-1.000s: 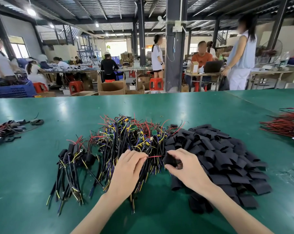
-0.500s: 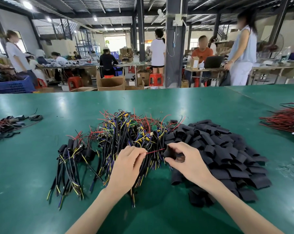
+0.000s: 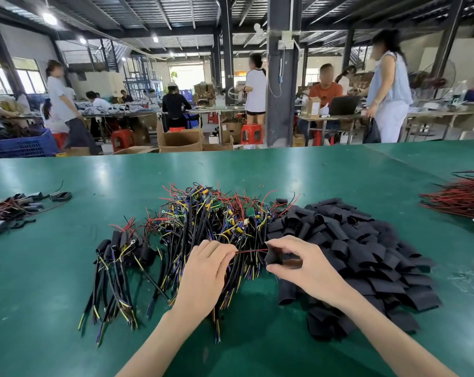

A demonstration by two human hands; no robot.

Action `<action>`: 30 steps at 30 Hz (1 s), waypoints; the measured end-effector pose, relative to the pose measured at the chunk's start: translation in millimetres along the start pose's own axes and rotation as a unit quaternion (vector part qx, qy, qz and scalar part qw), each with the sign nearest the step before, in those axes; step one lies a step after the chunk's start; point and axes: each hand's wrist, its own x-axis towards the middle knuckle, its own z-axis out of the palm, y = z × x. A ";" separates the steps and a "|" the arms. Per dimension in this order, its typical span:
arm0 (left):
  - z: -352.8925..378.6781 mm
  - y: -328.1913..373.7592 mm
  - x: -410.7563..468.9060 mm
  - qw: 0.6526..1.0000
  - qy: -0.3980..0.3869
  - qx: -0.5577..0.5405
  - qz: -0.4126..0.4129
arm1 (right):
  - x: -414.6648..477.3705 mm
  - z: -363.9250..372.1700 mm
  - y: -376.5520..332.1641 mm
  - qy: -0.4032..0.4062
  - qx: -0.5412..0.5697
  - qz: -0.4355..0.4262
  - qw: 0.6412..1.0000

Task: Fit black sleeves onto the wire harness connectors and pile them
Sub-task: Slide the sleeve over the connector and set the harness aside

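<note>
Fitting step. The left hand [image 3: 206, 270], directly in front of the central heap of black, yellow, blue and red wire harnesses [image 3: 211, 227], is pinching one thin red wire [image 3: 250, 251]. The right hand [image 3: 298, 263], apart from it at the heap's near right edge, is gripping a short black flattened tubular sleeve [image 3: 275, 257]. The wire tip is meeting the sleeve mouth; whether it is entering cannot be told. The loose mound of black sleeves [image 3: 352, 254] is lying right of the heap and the small pile of sleeved harnesses [image 3: 121, 248] left of it, on the green tabletop [image 3: 67, 308]. Probable faults: the grip is squeezing the mouth flat, so the limp wire is risking buckling, and neighbouring leads are risking snagging and dragging out.
</note>
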 end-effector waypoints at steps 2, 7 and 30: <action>-1.2 0.2 0.7 1.000 0.000 0.010 0.007 | 0.1 -2.5 -0.7 -0.020 0.007 0.020 1.000; -3.4 -1.0 0.8 0.997 0.002 0.062 0.041 | 1.8 -8.5 -1.5 -0.055 0.034 0.060 0.996; -5.2 26.7 -6.1 0.974 -0.126 -0.188 -0.018 | -8.2 28.1 -5.2 -0.075 -0.340 -0.126 0.929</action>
